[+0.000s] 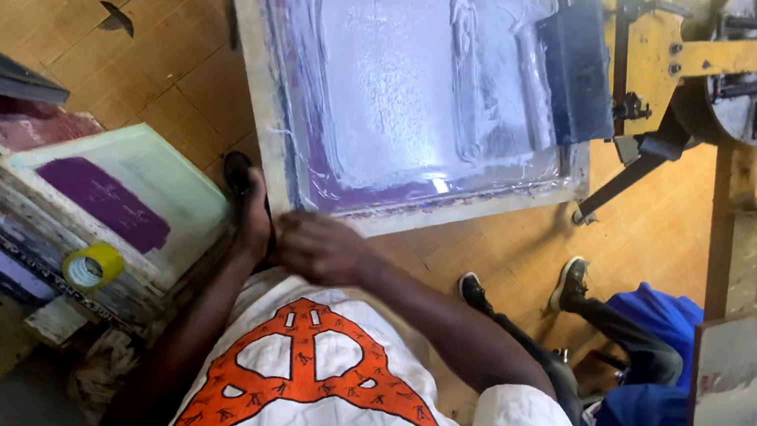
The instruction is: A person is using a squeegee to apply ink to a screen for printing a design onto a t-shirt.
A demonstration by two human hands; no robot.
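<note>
A wooden screen frame (266,94) with mesh smeared in white and purple ink lies tilted in front of me, clamped at its far side to a yellow press arm (657,54). My left hand (252,221) is closed at the frame's near left corner, with a dark rounded item (238,171) showing just beyond it. My right hand (322,247) has its fingers curled against the near edge of the frame, close beside the left hand. My white shirt with an orange emblem (302,373) fills the bottom of the view.
At the left is a stack of used screens (114,191) with a yellow tape roll (91,267) on it. Another person in blue (645,387) sits on the right, black shoes (572,279) on the tiled floor. A board (735,381) leans beside them.
</note>
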